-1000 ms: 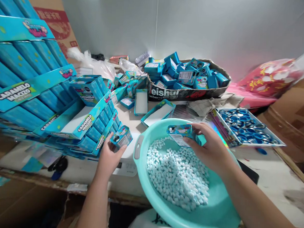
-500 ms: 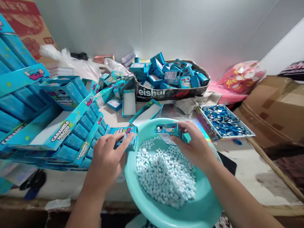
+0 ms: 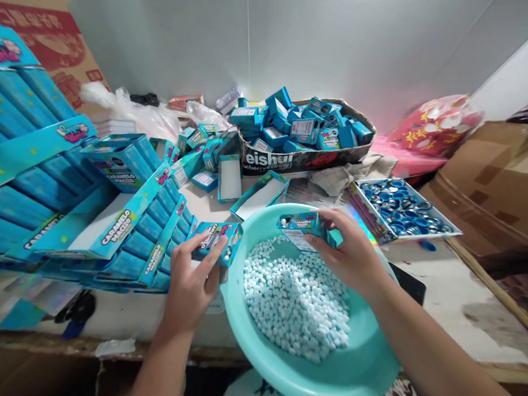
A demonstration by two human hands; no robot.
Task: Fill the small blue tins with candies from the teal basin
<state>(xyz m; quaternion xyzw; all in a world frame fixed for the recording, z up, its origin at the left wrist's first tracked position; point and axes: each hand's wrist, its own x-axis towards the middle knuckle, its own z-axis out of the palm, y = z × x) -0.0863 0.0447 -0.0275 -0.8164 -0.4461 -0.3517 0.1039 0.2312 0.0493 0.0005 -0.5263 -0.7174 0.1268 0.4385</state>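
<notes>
My left hand [image 3: 196,271] is closed around a small blue candy box [image 3: 217,241], held at the left rim of the turquoise basin [image 3: 362,363]. Over the basin's far side, my right hand [image 3: 349,247] grips another blue candy box [image 3: 302,225], tilted, with its printed front and white label showing. Beneath it, a heap of small pale-blue and white candies [image 3: 295,303] lies in the basin. The fingertips under both boxes are partly hidden.
Stacked blue display trays [image 3: 120,227] rise at the left. A black carton [image 3: 304,159] full of small blue boxes stands at the back. A shallow box of round metallic-and-blue pieces [image 3: 402,208] sits right, near brown cartons [image 3: 485,188]. Scissors [image 3: 80,307] lie front left.
The whole scene has shifted slightly rightward as the camera turned. The left hand's box has tipped a little, showing more of its printed face. Both hands keep their boxes.
</notes>
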